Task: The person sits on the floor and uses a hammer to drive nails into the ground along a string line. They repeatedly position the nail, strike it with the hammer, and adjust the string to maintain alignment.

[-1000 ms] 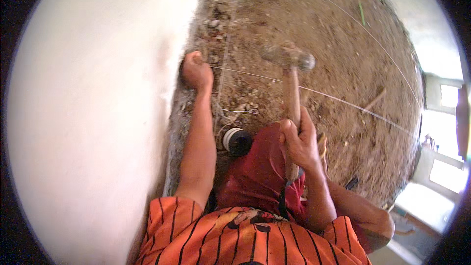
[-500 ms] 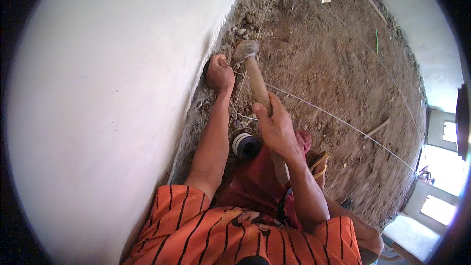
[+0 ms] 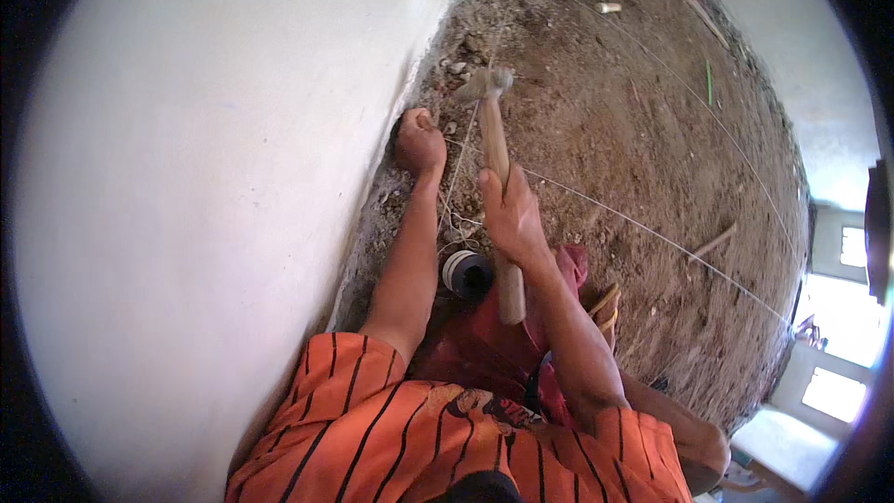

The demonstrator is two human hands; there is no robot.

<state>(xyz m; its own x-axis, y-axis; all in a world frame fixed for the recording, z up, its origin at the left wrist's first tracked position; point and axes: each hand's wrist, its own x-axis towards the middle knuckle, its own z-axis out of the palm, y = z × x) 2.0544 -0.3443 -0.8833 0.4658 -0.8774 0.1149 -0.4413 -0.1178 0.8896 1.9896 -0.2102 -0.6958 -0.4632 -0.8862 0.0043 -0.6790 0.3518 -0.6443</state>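
Note:
My right hand (image 3: 514, 222) is wrapped round the wooden handle of a hammer (image 3: 496, 135). The hammer's head is up ahead, just right of my left hand, and the handle's butt sticks out below my right palm. Close against the foot of the white wall, my left hand (image 3: 421, 142) is closed with its thumb folded over; whatever its fingers grip is hidden. A spool of white string (image 3: 467, 274) lies by my knee, loose loops beside it. From near my left hand a taut white string (image 3: 643, 226) runs across the dirt to the lower right.
The smooth white wall (image 3: 214, 177) rises along my left side. Rough soil (image 3: 624, 140) with stones covers the floor. A short wooden stick (image 3: 715, 239), a green strip (image 3: 709, 84) and a small pale cylinder (image 3: 608, 7) lie on it. A second string crosses at the far right.
The hammer's head has shifted slightly right, and its handle's butt has swung left and closer to upright. My right hand has moved a little with it. My left hand stays nearly in place.

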